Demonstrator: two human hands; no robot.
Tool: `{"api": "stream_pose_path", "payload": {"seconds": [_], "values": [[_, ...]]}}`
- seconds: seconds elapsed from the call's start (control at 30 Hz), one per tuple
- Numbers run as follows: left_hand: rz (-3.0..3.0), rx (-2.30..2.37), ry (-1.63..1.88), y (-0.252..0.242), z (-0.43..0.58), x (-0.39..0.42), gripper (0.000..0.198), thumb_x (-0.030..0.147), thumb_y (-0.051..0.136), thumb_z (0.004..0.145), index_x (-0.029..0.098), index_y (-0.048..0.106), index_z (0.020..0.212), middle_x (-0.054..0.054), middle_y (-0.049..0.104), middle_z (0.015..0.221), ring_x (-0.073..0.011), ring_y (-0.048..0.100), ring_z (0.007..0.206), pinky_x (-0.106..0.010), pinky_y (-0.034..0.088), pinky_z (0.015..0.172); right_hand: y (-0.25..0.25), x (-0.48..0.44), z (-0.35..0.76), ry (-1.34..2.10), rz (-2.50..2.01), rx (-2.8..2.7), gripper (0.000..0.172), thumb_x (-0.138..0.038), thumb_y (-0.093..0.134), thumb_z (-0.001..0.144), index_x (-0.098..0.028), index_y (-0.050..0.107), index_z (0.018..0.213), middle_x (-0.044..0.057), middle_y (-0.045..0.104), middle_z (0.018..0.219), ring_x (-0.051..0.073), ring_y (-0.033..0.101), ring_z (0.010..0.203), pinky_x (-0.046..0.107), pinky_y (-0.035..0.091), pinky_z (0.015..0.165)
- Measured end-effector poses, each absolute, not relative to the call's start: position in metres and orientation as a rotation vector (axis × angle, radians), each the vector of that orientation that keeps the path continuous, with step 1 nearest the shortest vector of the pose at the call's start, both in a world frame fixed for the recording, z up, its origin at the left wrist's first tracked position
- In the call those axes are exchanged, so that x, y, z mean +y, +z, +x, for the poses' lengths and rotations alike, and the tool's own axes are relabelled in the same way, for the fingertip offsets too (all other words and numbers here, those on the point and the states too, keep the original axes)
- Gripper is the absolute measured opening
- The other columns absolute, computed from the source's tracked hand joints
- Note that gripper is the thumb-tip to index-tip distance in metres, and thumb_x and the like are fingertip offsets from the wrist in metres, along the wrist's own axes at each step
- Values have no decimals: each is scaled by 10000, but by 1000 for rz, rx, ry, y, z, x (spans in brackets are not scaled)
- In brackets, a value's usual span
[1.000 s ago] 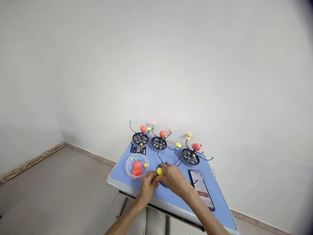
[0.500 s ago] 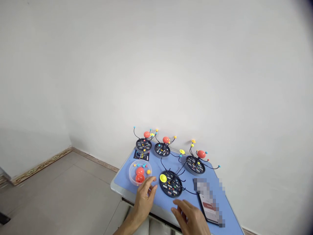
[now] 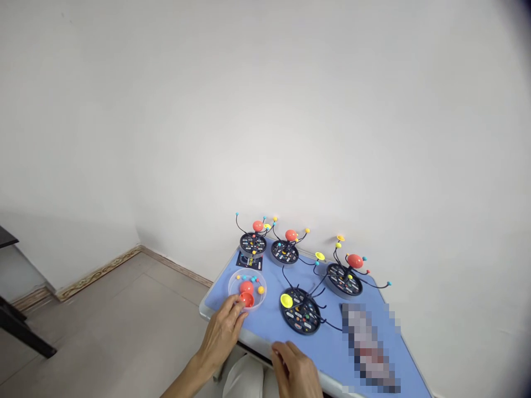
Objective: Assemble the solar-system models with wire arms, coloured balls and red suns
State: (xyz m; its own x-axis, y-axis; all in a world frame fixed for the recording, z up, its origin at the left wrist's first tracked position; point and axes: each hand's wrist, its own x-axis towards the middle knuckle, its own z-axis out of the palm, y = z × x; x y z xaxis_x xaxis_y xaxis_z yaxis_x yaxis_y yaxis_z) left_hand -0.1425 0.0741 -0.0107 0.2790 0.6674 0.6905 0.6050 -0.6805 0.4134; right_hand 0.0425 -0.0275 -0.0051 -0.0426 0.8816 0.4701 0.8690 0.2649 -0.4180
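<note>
My left hand [image 3: 222, 331] is at the near-left rim of a clear round bowl [image 3: 265, 296]. Its fingertips overlap the edge of a red half-shell [image 3: 248, 300] inside; the thumb is apart from them, by the rim. Behind the half-shell lies a red ball [image 3: 246, 287], with an orange ball [image 3: 261, 289] and several small coloured beads around. My right hand [image 3: 296, 370] is over the table's near edge, fingers curled together; anything inside is hidden. Between and beyond the hands sits a round black base [image 3: 305, 326] with bare curved arms and a yellow ringed disc [image 3: 286, 300] on it.
Three solar system models with red balls stand along the back: a left one [image 3: 253, 244], a middle one [image 3: 284, 252] and a right one [image 3: 344, 281]. A dark printed card [image 3: 250, 262] lies by the left one. A blurred phone [image 3: 369, 348] lies right on the blue table [image 3: 327, 348].
My left hand has moved left and down, bringing its fingertips to the red half-shell. The right hand has drawn left and its fingers have curled closer. The view has shifted left.
</note>
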Motion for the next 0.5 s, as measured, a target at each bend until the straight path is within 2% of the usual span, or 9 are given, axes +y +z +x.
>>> {"api": "stream_pose_path", "payload": {"seconds": [0.07,0.1,0.17,0.27,0.4,0.5], "values": [[2441,1198,1362,-8,-148,75,291,333,401,1019,221,661,1086,-87,699,1076,-218,724,932,-338,628,786,18,-9,27,-30,-1608,-1998,262,-201,426,979,-221,665,874,34,699,759,161,673,599,229,386,531],[2433,1188,1359,-7,-150,76,277,327,407,1017,225,657,1082,-84,697,1077,-218,722,937,-338,626,791,29,0,19,-64,-1665,-2035,236,-142,460,949,-218,655,839,34,699,771,166,680,626,231,372,530],[2423,1154,1355,-6,-155,77,252,316,420,1013,233,646,1088,-79,695,1092,-216,717,955,-337,621,810,49,16,6,-109,-1823,-2150,238,-69,485,921,-208,661,843,49,715,833,175,695,698,236,376,547],[2423,1082,1346,-7,-161,81,228,314,441,1007,233,637,1090,-79,695,1094,-215,716,968,-337,617,828,68,40,-9,-143,-1961,-2262,321,31,473,868,-176,680,1000,103,727,1003,204,707,836,253,425,603],[2426,1078,1366,-9,-168,85,206,324,471,992,226,647,1035,-87,695,1087,-232,714,981,-359,619,826,71,69,-19,-167,-2019,-2311,303,25,447,888,-116,690,1003,164,710,1023,248,689,927,300,486,666],[2407,1081,1339,-10,-170,86,186,308,484,982,234,643,1043,-80,690,1083,-224,718,943,-361,623,805,65,87,-21,-149,-2022,-2381,169,-101,522,946,-120,675,1016,114,699,1031,229,671,953,356,530,777]]}}
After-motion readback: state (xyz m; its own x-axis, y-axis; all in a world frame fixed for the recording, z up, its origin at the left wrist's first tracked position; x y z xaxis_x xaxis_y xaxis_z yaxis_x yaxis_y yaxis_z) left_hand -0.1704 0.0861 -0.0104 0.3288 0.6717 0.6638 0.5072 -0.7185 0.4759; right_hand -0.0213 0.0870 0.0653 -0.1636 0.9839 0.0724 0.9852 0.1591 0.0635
